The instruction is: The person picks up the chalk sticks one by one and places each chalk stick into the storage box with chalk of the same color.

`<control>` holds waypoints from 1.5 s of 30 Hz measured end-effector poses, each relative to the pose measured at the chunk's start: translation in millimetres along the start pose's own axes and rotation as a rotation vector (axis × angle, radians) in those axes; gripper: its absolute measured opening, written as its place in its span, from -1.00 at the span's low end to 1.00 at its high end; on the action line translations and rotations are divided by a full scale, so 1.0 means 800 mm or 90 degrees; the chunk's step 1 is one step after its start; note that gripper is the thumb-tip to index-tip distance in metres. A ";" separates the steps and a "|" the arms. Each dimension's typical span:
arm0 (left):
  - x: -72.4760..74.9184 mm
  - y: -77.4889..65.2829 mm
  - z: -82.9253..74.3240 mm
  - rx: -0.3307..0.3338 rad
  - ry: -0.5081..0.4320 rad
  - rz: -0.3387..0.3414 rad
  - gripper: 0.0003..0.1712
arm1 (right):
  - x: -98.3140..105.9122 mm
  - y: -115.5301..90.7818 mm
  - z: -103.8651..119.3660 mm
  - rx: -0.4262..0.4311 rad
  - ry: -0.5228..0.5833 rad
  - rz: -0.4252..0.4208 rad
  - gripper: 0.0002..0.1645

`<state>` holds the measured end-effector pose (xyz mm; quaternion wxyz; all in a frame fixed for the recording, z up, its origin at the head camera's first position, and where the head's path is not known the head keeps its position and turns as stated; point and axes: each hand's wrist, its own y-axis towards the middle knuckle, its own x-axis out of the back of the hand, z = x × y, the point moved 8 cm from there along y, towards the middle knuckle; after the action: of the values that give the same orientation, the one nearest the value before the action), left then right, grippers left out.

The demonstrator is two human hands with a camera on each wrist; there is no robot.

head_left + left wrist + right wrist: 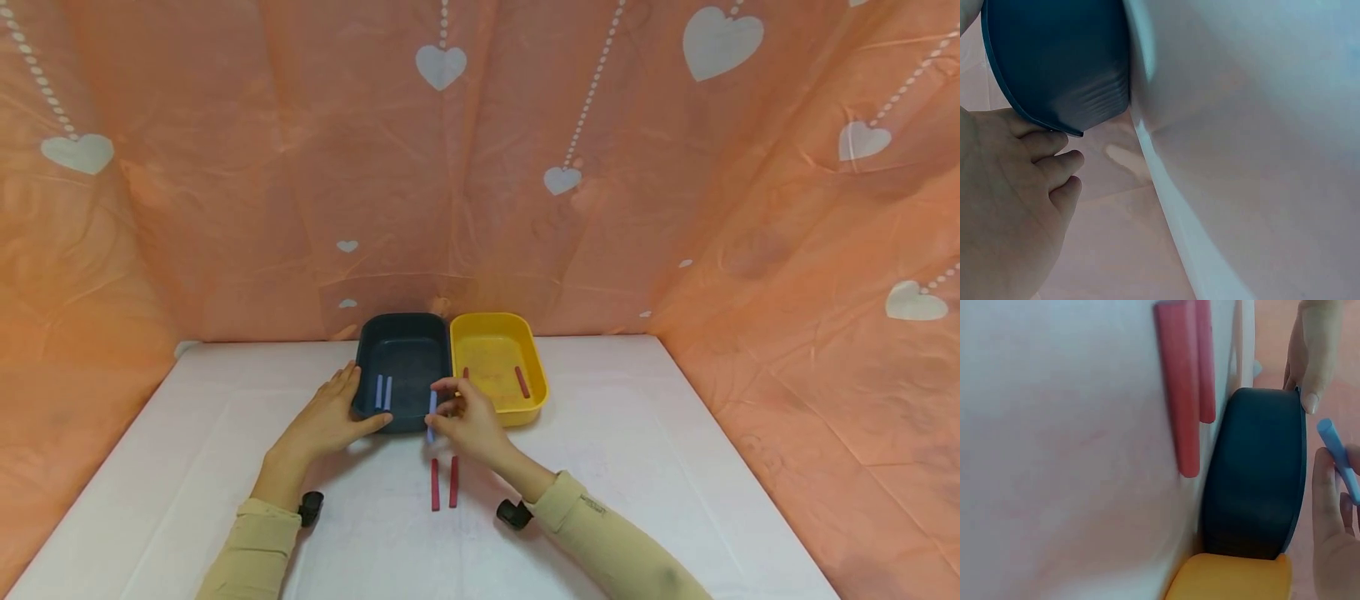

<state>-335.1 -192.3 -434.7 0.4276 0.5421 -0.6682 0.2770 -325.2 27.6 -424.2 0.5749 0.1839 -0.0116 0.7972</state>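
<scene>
My left hand (330,417) rests against the dark blue tray (408,333), its fingers along the left side and its thumb at the near rim. The left wrist view shows those fingers (1054,165) touching the tray's outer edge. Between thumb and fingertips, my right hand (474,421) pinches a slim blue stick (432,415), round like chalk, above the tray's near right corner. Two similar blue sticks (383,392) lie inside the dark tray. On the table in front are two red sticks (444,483), larger in the right wrist view (1182,394).
A yellow tray (542,387) stands against the dark tray's right side, holding red sticks (522,382), one partly hidden by my right hand. White cloth covers the table (637,500). Peach curtains (600,250) with white hearts rise behind and at both sides.
</scene>
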 end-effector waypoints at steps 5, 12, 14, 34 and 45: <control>0.002 -0.001 -0.001 -0.007 -0.002 -0.010 0.32 | -0.003 0.016 0.005 0.012 0.001 -0.016 -0.54; 0.002 -0.002 -0.001 -0.006 -0.003 -0.008 0.33 | -0.008 0.036 0.010 0.028 0.014 -0.045 -0.57; 0.002 -0.002 0.000 -0.006 -0.003 -0.011 0.32 | -0.010 0.042 0.010 0.032 0.009 -0.049 -0.57; 0.004 -0.001 -0.003 -0.005 -0.014 -0.001 0.30 | -0.045 0.107 0.002 -0.014 -0.106 0.019 -0.64; 0.001 0.001 0.001 -0.011 -0.012 0.001 0.33 | -0.056 0.137 -0.019 -0.115 -0.112 0.057 -0.64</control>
<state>-336.0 -193.3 -434.7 0.4258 0.5407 -0.6747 0.2665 -418.0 -47.0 -431.3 0.5496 0.1999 -0.1422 0.7986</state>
